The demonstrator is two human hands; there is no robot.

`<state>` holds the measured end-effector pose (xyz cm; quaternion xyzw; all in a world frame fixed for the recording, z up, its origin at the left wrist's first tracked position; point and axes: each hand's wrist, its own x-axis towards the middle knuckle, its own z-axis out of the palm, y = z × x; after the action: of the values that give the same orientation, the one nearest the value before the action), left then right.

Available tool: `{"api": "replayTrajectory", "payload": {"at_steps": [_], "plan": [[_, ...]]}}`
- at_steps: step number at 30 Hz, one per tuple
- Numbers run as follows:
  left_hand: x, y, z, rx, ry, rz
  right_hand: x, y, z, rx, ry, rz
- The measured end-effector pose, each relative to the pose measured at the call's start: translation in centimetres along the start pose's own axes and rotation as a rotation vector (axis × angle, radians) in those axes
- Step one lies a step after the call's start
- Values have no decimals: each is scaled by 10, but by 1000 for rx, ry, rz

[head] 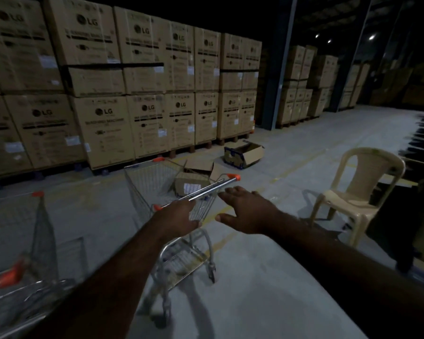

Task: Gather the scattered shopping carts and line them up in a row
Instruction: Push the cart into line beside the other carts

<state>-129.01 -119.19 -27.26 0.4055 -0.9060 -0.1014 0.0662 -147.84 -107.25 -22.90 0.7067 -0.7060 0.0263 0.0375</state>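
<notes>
Centre of the floor [267,277]: gripping the cart [154,182] handle [213,188] with the left hand [179,216], reaching the open right hand [247,211] just beside the same bar. Mid-gather. Next, likely: grab on, swing left, park beside the second cart [17,223] near left.

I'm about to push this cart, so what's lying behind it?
Behind the cart, loose cardboard boxes lie on the floor, with an open box farther right and stacked cartons behind. The basket mesh covers the nearest box's base, so whether it sits inside is unclear.
</notes>
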Motion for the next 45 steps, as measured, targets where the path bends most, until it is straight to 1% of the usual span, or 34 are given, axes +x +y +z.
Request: {"api": "replayTrajectory", "payload": {"at_steps": [5, 10, 13, 16, 17, 18, 19, 20, 21, 23, 24, 26, 27, 29, 31, 33, 36, 39, 45], "plan": [[90, -29, 11, -131, -60, -80, 102, 45, 26, 28, -27, -43], [152, -64, 41, -120, -110, -209, 203, 84, 61, 29, -58, -126], [198, -94, 81, -108, -135, -294, 265, 108, 103, 23, -206, -195], [231, -114, 122, -80, -72, -374, 322, 134, 150, 65, -311, -230], [240, -114, 129, -78, -78, -439, 339, 142, 162, 80, -340, -243], [247, -112, 131, -18, -72, -489, 356, 152, 173, 102, -362, -258], [256, -114, 136, -36, -46, -529, 370, 162, 181, 88, -412, -276], [263, -111, 135, -57, -99, -601, 383, 170, 190, 61, -470, -307], [273, -115, 138, -85, -201, -669, 394, 178, 198, 24, -510, -347], [283, -122, 141, -131, -357, -770, 415, 191, 209, -3, -555, -413], [285, -118, 136, -135, -380, -799, 425, 196, 216, 5, -578, -437], [286, -117, 140, -141, -332, -876, 437, 200, 222, 38, -592, -479], [286, -113, 139, -121, -292, -895, 440, 200, 225, 63, -580, -500], [290, -102, 135, -63, -266, -953, 442, 202, 226, 123, -536, -517], [294, -93, 131, -97, -289, -979, 440, 208, 228, 208, -508, -518], [292, -80, 133, -49, -292, -986, 437, 217, 232, 250, -496, -549], [288, -52, 137, 7, -265, -983, 428, 230, 234, 203, -483, -622], [284, -15, 142, -20, -217, -1040, 408, 245, 233, 150, -467, -649], [264, 73, 175, -55, -125, -1155, 366, 288, 234, 89, -449, -779]]}}
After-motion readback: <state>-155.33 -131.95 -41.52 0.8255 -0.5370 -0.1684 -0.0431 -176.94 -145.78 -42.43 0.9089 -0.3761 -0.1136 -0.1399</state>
